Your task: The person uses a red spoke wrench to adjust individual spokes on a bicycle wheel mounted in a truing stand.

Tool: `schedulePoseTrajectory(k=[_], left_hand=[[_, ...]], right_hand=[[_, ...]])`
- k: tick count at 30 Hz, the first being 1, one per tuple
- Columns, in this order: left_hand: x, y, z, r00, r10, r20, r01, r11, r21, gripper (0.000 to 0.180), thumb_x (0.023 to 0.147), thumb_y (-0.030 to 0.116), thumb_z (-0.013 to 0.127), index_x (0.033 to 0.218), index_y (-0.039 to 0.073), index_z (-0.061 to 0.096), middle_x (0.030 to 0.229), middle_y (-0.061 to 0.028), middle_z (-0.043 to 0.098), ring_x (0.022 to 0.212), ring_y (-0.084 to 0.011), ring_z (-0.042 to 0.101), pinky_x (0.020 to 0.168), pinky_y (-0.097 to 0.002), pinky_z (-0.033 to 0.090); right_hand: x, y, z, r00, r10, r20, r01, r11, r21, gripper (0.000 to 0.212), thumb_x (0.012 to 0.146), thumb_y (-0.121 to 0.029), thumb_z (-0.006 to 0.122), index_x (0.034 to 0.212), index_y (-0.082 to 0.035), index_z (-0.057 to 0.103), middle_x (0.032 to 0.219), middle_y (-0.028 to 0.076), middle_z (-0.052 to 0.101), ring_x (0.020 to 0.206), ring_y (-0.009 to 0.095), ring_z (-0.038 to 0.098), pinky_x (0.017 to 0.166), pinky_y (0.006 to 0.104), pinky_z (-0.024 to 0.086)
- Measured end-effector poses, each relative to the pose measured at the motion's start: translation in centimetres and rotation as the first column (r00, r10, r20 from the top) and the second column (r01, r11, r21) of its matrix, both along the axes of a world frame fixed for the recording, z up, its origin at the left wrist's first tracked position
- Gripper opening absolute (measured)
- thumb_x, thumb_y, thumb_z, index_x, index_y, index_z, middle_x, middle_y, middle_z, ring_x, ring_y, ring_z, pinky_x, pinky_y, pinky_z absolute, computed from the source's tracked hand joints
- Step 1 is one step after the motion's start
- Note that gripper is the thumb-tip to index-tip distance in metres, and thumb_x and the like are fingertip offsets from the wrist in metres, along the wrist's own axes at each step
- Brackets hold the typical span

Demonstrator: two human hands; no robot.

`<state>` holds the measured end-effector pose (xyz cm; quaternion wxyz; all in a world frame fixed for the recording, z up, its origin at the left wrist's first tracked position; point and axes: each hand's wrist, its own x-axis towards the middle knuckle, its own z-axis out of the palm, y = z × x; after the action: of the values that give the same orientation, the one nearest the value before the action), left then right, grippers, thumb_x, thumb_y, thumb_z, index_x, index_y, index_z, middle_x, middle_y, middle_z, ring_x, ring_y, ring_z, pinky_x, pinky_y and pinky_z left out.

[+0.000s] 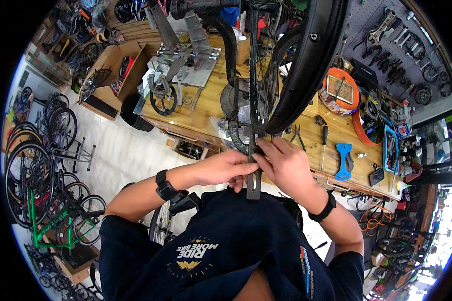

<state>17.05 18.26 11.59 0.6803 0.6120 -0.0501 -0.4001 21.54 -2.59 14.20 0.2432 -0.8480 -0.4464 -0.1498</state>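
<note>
A flat grey metal bar with a long slot point(253, 188) hangs in front of my chest, below a bicycle wheel with a black rim point(306, 75). My left hand point(228, 168) is closed, its thumb and fingers pinching the bar from the left. On the other side my right hand point(286, 163) is closed too, thumb and fingertips together against the bar's upper part. What sits between the right fingertips is hidden. Dark curved metal arms point(231, 128) of a stand rise around the wheel, just beyond my hands.
The wooden workbench point(198, 123) carries pliers point(299, 136), a screwdriver point(324, 143), a blue tool point(343, 161) and orange bowls point(340, 90). Left stands a metal fixture point(186, 65), with a cardboard box point(113, 75) beyond the bench. Bicycles point(55, 200) crowd the left floor.
</note>
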Motion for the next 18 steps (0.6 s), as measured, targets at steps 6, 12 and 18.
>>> schedulePoseTrajectory(k=[6, 12, 18], left_hand=[[0.07, -0.17, -1.3, 0.998, -0.016, -0.065, 0.007, 0.991, -0.136, 0.033, 0.105, 0.031, 0.048, 0.1, 0.002, 0.061, 0.089, -0.0086, 0.07, 0.068, -0.0146, 0.068, 0.061, -0.0249, 0.053], [-0.25, -0.64, -0.89, 0.997, 0.026, -0.075, -0.035, 0.991, -0.126, 0.032, 0.105, 0.03, 0.049, 0.1, 0.001, 0.062, 0.089, -0.0099, 0.071, 0.069, -0.0157, 0.069, 0.062, -0.0264, 0.054], [-0.08, -0.47, -0.89, 0.997, 0.006, -0.08, -0.015, 0.994, -0.112, 0.03, 0.105, 0.029, 0.049, 0.098, 0.003, 0.061, 0.088, -0.0083, 0.071, 0.069, -0.0139, 0.069, 0.061, -0.0247, 0.052]], right_hand=[[0.29, 0.38, 0.01, 0.999, 0.038, 0.002, -0.037, 0.995, -0.087, 0.027, 0.08, -0.015, 0.071, 0.104, -0.004, 0.065, 0.078, 0.008, 0.058, 0.07, 0.026, 0.064, 0.06, 0.0361, 0.053], [0.6, 0.42, -0.06, 0.993, 0.06, -0.097, -0.067, 0.995, -0.071, 0.026, 0.083, -0.01, 0.071, 0.108, -0.003, 0.068, 0.076, 0.012, 0.062, 0.066, 0.031, 0.064, 0.059, 0.0399, 0.052], [0.51, 0.29, 0.02, 0.987, 0.06, -0.151, -0.063, 0.998, -0.02, 0.028, 0.084, -0.008, 0.069, 0.111, -0.004, 0.068, 0.076, 0.013, 0.063, 0.066, 0.032, 0.064, 0.059, 0.04, 0.053]])
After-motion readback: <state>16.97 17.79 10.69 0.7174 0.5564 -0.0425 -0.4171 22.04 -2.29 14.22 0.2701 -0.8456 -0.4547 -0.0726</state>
